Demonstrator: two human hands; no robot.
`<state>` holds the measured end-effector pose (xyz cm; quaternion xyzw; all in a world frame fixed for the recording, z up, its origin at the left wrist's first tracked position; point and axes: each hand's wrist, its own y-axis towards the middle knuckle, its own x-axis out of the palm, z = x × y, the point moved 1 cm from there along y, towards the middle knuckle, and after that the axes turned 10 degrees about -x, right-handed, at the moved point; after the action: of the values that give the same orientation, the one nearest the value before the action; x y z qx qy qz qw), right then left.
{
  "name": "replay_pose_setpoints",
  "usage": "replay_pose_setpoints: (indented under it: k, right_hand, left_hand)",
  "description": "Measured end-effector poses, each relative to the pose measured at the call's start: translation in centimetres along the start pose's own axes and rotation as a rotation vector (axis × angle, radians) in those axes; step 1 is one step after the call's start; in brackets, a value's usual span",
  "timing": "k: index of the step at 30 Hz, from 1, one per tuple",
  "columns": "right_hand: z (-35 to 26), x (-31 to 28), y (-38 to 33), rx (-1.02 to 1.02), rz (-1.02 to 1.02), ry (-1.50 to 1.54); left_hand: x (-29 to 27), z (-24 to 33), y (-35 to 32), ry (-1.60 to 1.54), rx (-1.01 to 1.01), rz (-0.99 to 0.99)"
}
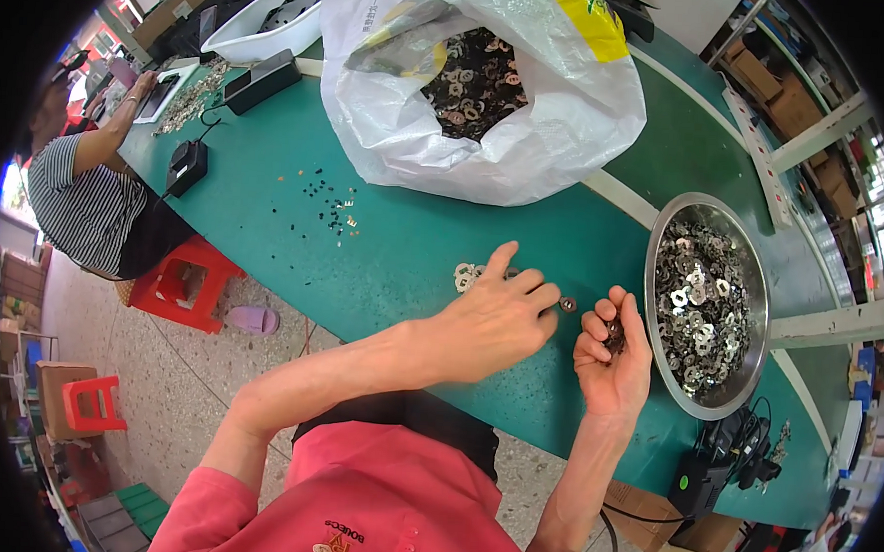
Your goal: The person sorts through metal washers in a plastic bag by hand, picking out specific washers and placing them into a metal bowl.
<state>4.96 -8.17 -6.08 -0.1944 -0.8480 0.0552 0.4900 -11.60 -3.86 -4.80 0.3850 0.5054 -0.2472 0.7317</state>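
Note:
My left hand (499, 323) is over the green table, palm down, index finger stretched out and the other fingers bent; its thumb and fingertips are partly hidden. Beneath it, several flat, shiny ring-shaped metal pieces (465, 275) show beside the index finger. A small dark ring-shaped piece (568, 304) is just right of its fingers. My right hand (614, 367) is turned palm up, its fingers curled around a few small dark metal pieces (614, 337). Close to its right, a round steel bowl (704, 411) holds a heap of shiny notched metal rings (698, 297).
A large white woven sack (576, 149) stands open, with dark metal pieces (470, 85) inside. Tiny black bits (322, 197) lie scattered left of it. A black box (263, 81) and a white tub (275, 32) stand farther left, near a seated person (95, 197). Black power adapters (715, 466) lie below the bowl.

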Motion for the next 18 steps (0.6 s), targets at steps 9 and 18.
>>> replay_pose_setpoints:
  k: [9, 18]
  right_hand:
    - [1.6, 1.6, 0.7, 0.139, -0.021, 0.03]
    - [0.1, -1.1, 0.2, 0.007, 0.035, 0.038]
  left_hand:
    - [-0.8, -2.8, -1.7, -0.188, 0.006, 0.016]
    - [1.2, -0.1, 1.6, -0.142, -0.113, 0.067]
